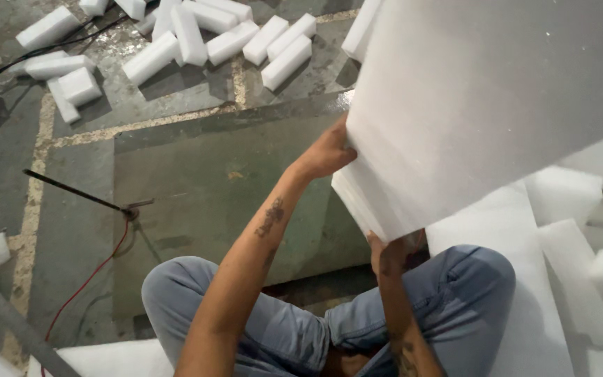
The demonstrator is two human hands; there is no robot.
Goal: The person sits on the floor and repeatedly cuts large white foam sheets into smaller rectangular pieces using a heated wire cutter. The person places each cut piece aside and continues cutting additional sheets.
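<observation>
The left hand (328,152) clamps the near edge of a big white foam slab (483,105), fingers curled over its face, while the right hand (387,253) cups the lower corner from beneath — both hands closed on the slab, which is tilted up over the bent knees in grey jeans (280,328). Held only along one side, the slab could sag, snap or slip sideways onto the foam sheets (525,279) at right. Both forearms reach up and forward. Farther off, cut foam blocks (197,38) lie on the concrete floor (211,160) — and a thin rod with a red cable (85,279).
</observation>
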